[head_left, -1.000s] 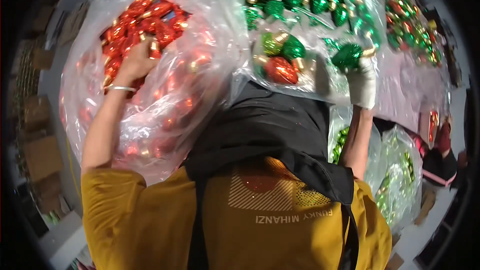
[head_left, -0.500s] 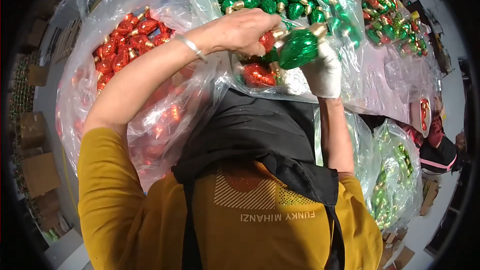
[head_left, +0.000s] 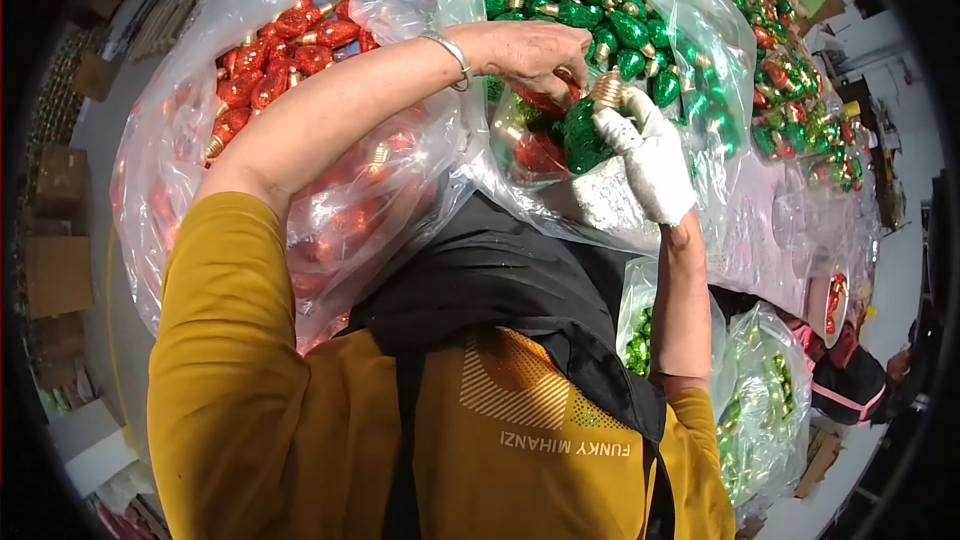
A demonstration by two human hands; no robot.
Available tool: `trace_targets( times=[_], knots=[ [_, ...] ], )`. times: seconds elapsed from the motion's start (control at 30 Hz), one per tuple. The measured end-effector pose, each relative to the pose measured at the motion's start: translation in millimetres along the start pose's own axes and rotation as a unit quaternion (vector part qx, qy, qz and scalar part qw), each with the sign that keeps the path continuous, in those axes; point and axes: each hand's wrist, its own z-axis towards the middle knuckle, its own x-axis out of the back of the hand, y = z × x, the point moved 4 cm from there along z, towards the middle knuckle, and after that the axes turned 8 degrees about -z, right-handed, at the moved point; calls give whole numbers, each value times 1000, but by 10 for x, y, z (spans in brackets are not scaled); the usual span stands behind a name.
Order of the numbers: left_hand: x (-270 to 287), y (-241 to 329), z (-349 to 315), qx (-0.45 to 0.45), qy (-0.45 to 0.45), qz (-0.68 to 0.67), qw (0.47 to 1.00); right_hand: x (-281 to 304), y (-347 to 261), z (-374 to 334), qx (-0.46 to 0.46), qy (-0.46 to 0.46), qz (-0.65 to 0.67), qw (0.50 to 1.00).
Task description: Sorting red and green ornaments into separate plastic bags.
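Observation:
My gloved right hand (head_left: 655, 155) is closed round a large green glitter bulb ornament (head_left: 584, 140), whose gold screw-type cap points up and away from me. Just left of it, my bare left hand (head_left: 535, 58) has its fingers curled down over a red glitter bulb ornament (head_left: 548, 100), partly hidden by the fingers. Below the left hand, another red bulb ornament (head_left: 538, 152) shows through clear plastic. Far of both hands, an open clear bag (head_left: 735, 60) holds many green bulb ornaments (head_left: 630, 30). Whatever lies under the left fingertips is hidden.
At left a big clear bag (head_left: 400, 180) holds red bulb ornaments (head_left: 270, 80). Mixed red and green ornaments (head_left: 785, 90) lie at far right. Bags of light green pieces (head_left: 745, 410) stand lower right. Cardboard boxes (head_left: 58, 275) line the left side. Another person (head_left: 850, 380) is at right.
The view has shifted. The green ornament has turned, its cap now pointing away from me, and the gloved fingers wrap its cap side. My left hand has stayed close beside it at the red ornament.

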Motion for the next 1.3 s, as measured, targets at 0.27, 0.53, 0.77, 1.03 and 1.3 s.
trace_targets(
  times=[0.27, 0.53, 0.77, 1.03, 1.3],
  knots=[
    [36, -183, -101, 7, 43, -31, 999, -167, -96, 257, -29, -51, -50, 997],
    [-29, -301, -86, 41, 49, -56, 996, -310, -106, 403, 0, -105, -194, 975],
    [11, -322, -185, 108, 15, -120, 987, -418, -204, 419, 21, -168, -285, 944],
    [50, 221, -320, 64, 16, 38, 997, -550, -239, 293, 101, -40, -359, 927],
    [-143, 352, -421, 74, 4, 48, 996, -409, -183, -250, 93, 45, -319, 942]
  ],
)
